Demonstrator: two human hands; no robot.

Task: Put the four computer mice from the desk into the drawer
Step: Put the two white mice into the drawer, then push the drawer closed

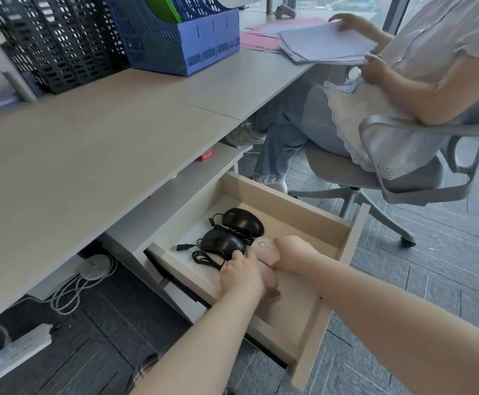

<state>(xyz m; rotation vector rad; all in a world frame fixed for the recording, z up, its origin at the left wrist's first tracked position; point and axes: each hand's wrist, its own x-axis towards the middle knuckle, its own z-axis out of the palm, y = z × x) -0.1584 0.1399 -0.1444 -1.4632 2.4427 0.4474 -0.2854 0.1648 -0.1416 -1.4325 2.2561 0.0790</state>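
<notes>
Both hands are inside the open drawer (343,240). Left hand (242,273) grips one pink mouse (269,277); right hand (295,253) grips another pink mouse (264,248). Two black wired mice (242,220) (222,243) lie toward the drawer's back-left corner, cables coiled alongside.

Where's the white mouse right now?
In the head view, the white mouse lies in the open drawer, just right of the nearer black mouse, partly covered by the right hand.
</notes>
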